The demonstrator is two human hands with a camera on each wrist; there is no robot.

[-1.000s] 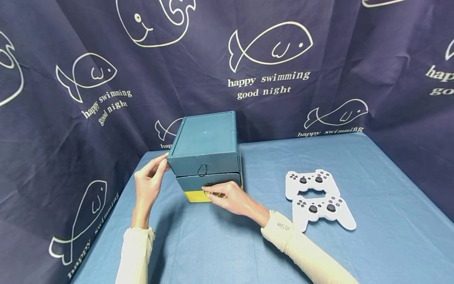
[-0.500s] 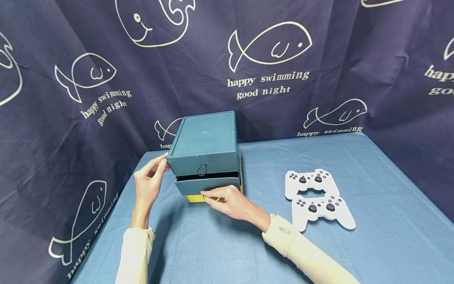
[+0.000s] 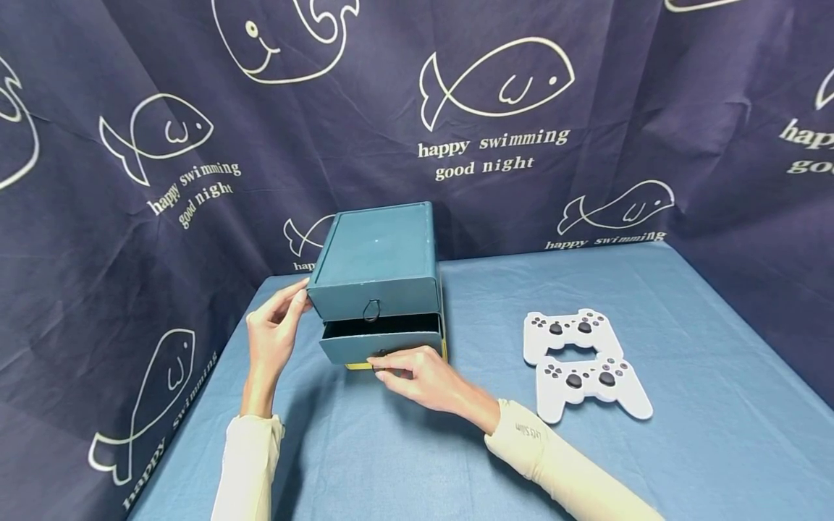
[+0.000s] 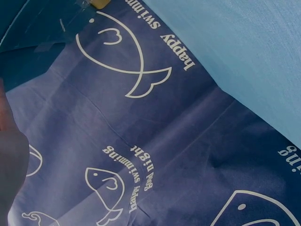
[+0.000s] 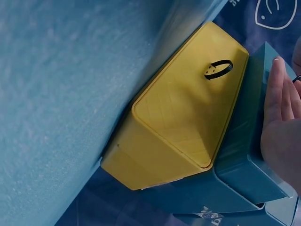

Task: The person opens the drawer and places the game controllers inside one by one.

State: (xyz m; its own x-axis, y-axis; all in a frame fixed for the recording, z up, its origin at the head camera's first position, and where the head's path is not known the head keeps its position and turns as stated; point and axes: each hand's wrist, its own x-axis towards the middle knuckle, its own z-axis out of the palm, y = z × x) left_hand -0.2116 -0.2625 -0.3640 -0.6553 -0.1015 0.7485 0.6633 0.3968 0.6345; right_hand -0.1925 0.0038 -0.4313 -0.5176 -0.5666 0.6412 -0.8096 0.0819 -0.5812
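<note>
at the near side | your right hand (image 3: 422, 378) pinches drawer loop (image 5: 297, 78) | left hand (image 3: 274, 329): can't tell grip | hard pull may tip box (image 3: 376, 246)

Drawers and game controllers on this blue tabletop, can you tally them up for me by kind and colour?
Teal drawers: 2 (upper closed, lower pulled partly open)
Yellow drawer: 1 (bottom of the stack)
White game controllers: 2
Total: 5
</note>
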